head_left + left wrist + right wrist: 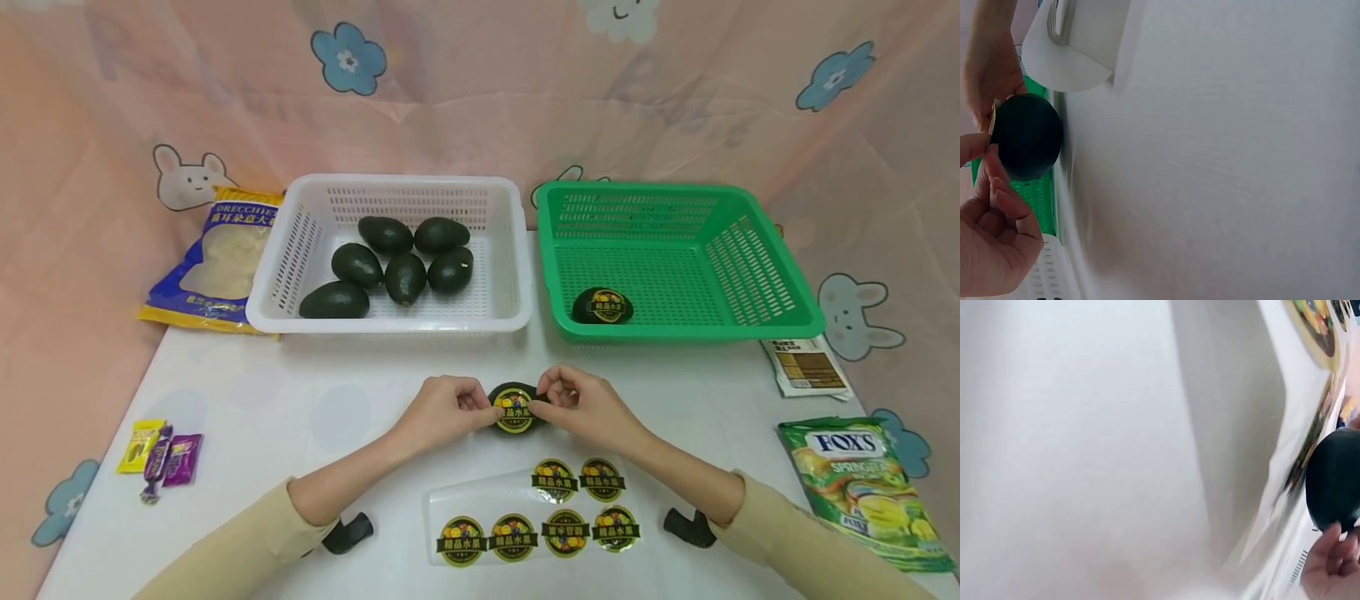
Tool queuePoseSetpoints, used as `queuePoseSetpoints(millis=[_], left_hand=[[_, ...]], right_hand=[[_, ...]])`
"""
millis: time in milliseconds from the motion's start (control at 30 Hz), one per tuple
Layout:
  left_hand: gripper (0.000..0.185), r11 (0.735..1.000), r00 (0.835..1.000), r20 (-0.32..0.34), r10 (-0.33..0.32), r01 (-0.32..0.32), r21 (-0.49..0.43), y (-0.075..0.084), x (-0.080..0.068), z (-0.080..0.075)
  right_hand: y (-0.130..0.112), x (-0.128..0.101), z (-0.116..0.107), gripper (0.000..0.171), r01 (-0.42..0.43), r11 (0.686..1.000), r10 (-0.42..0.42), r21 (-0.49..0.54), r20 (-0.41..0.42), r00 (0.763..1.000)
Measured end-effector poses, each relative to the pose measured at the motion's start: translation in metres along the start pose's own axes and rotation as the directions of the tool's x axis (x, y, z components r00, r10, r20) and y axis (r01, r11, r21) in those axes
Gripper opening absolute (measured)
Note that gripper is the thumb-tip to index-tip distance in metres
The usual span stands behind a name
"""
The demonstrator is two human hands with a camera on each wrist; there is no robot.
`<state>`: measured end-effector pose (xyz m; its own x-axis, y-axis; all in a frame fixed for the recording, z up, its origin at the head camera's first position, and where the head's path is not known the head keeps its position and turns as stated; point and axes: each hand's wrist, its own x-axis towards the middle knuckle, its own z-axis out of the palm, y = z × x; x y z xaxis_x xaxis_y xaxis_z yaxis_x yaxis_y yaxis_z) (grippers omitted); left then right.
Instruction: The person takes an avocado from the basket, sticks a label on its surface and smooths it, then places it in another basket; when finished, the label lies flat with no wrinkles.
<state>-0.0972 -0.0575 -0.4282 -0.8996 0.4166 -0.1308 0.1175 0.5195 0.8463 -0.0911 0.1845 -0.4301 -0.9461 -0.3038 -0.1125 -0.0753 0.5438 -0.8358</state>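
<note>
Both hands meet over one avocado (pixel 514 407) on the white table (pixel 300 400), just in front of the gap between the two baskets. The left hand (pixel 448 410) pinches the avocado's left edge with curled fingers; the right hand (pixel 577 406) pinches its right edge, fingertips on the round sticker (pixel 514 411) across its top. In front of the avocado, nearest the person, lies a clear sticker sheet (pixel 536 511) bearing six matching labels. Behind and left of the avocado, the white basket (pixel 390 254) contains six unlabelled avocados (pixel 396 267). Behind and right of it, the green basket (pixel 675 258) contains one labelled avocado (pixel 602 306) near its front wall. Far left of the held avocado lie small candy wrappers (pixel 159 454); far right, a green FOX'S bag (pixel 862 487)
</note>
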Motion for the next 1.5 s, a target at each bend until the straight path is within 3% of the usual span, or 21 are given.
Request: queuePoseSetpoints(millis=[167,267,333,433,500,567,600,767,967,1067,1167,1233,1367,1433,1500], left_hand=[[0.022,0.993,0.998,0.002,0.070,-0.070,0.093,0.001,0.002,0.002],[0.028,0.949,0.977,-0.066,0.202,-0.178,0.261,0.002,0.003,0.004],[0.028,0.885,0.936,-0.103,0.337,-0.277,0.375,0.002,0.003,0.005],[0.029,0.765,0.830,-0.097,0.549,-0.452,0.458,0.003,0.005,0.007],[0.034,0.702,0.772,-0.055,0.633,-0.543,0.460,0.005,0.008,0.008],[0.037,0.669,0.738,-0.028,0.674,-0.593,0.448,0.006,0.010,0.010],[0.038,0.661,0.731,-0.022,0.682,-0.603,0.447,0.007,0.011,0.010],[0.037,0.652,0.731,-0.010,0.683,-0.603,0.459,0.006,0.013,0.010],[0.042,0.647,0.744,0.030,0.668,-0.600,0.470,0.004,0.016,0.008],[0.048,0.650,0.762,0.065,0.644,-0.590,0.478,0.005,0.017,0.006],[0.051,0.675,0.797,0.090,0.597,-0.560,0.480,0.007,0.015,0.005],[0.052,0.705,0.823,0.099,0.559,-0.535,0.465,0.007,0.013,0.005],[0.055,0.754,0.859,0.152,0.489,-0.504,0.422,0.008,0.012,0.002],[0.057,0.773,0.868,0.192,0.457,-0.495,0.396,0.010,0.013,0.000],[0.059,0.786,0.870,0.242,0.430,-0.492,0.373,0.012,0.015,-0.003]], right_hand=[[0.001,0.006,0.004,0.032,-0.011,1.000,0.011,0.005,-0.019,1.000],[0.003,0.009,0.005,0.032,-0.010,1.000,0.010,-0.004,-0.024,1.000],[0.004,0.009,0.004,0.030,-0.017,1.000,0.017,0.007,-0.022,1.000],[0.006,0.010,0.002,0.025,-0.014,0.999,0.014,0.049,-0.010,1.000],[0.009,0.009,0.000,0.021,0.005,0.997,-0.006,0.074,0.005,1.000],[0.012,0.009,-0.001,0.018,0.030,0.996,-0.033,0.089,0.024,0.999],[0.013,0.009,-0.001,0.017,0.045,0.995,-0.049,0.091,0.033,0.998],[0.015,0.007,-0.006,0.021,0.086,0.994,-0.090,0.070,0.059,0.994],[0.015,0.007,-0.011,0.034,0.126,0.991,-0.129,0.034,0.075,0.989],[0.014,0.005,-0.016,0.028,0.076,0.994,-0.083,0.074,0.089,0.993],[0.014,0.000,-0.032,0.030,-0.045,0.972,0.025,0.231,0.088,0.996],[0.017,-0.004,-0.048,0.033,-0.115,0.908,0.093,0.403,0.074,0.993],[0.028,-0.014,-0.081,0.028,-0.156,0.676,0.195,0.720,0.029,0.980],[0.034,-0.017,-0.093,0.023,-0.153,0.573,0.231,0.805,0.020,0.973],[0.038,-0.017,-0.100,0.020,-0.155,0.514,0.258,0.843,0.020,0.966]])
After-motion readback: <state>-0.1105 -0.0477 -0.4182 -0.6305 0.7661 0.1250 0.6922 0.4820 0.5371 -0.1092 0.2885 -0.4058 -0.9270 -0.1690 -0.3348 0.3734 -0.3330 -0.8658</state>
